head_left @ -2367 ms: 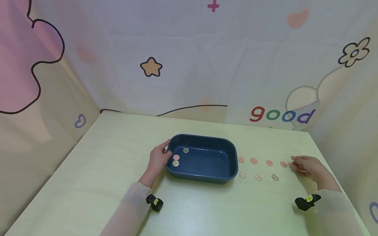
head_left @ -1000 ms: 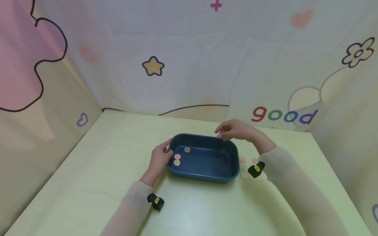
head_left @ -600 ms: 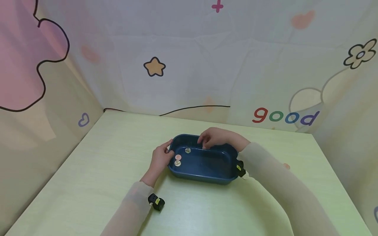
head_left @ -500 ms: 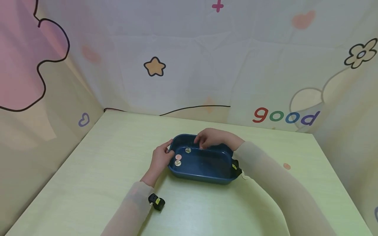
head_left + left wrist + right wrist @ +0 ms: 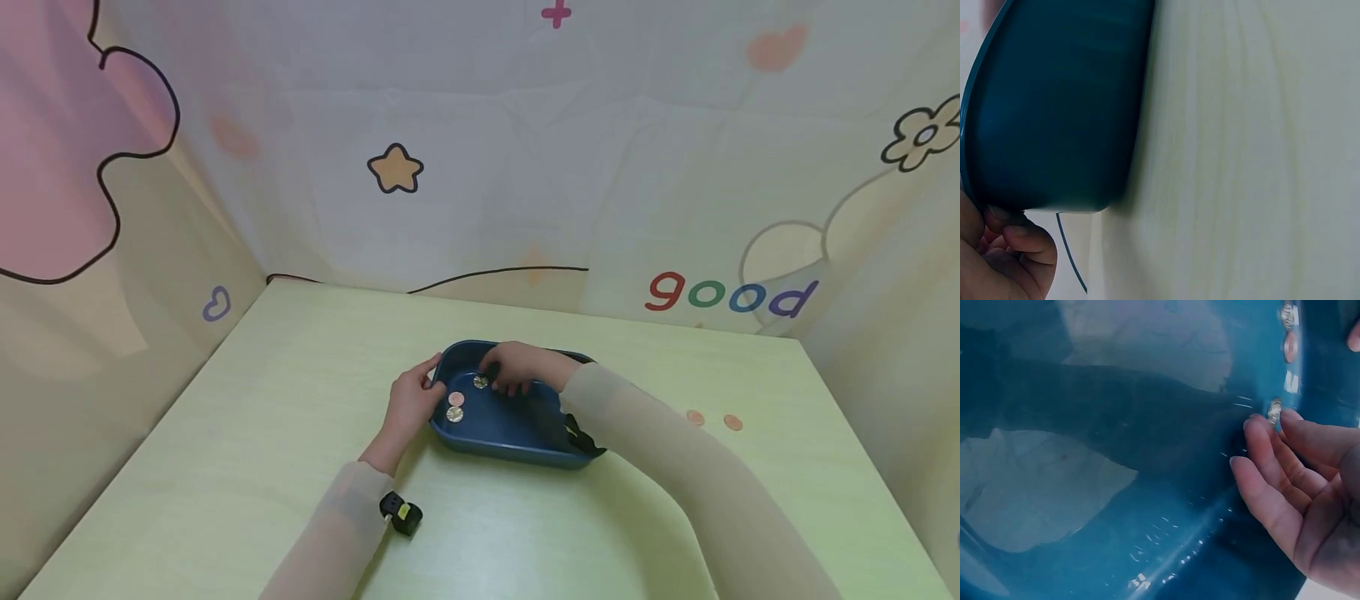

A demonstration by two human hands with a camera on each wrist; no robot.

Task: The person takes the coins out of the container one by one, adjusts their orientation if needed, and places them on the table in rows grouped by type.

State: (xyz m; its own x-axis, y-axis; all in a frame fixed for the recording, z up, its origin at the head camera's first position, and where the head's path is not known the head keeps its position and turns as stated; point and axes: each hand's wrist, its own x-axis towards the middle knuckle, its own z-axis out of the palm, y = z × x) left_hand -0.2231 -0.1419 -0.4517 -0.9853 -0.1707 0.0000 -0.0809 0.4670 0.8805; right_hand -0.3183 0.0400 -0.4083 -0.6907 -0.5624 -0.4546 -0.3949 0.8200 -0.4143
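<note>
A: Got a decent look at the left hand [image 5: 408, 408]?

B: Yep. Saw the left hand clamped on the left end of a blue rectangular tray [image 5: 502, 452], thumb at the rim and fingers curled against the outside. Found the tray on a pale table [image 5: 315, 375], a bit right of centre from the head camera.

A: Caught the right hand [image 5: 521, 367] too?

B: Spotted the right hand down inside the tray toward the back left, fingers bent and a little apart — couldn't tell about anything pinched between thumb and fingertips. From the right wrist, saw those fingertips right by a pale gold coin [image 5: 481, 382]. Couldn't call touching or just beside, honestly.

A: Counted any more coins?

B: Counted two others near the tray's left end: a pink coin [image 5: 456, 399] with a second gold coin [image 5: 454, 414] right next to it on the near side. Also found two pink table coins [image 5: 696, 417] well right of the tray, just past the right sleeve [image 5: 660, 450].

A: Noticed anything else?

B: Just noticed a small black wrist camera [image 5: 401, 512] at the left cuff, plus a printed backdrop [image 5: 480, 217] reading "good" in coloured letters.
</note>
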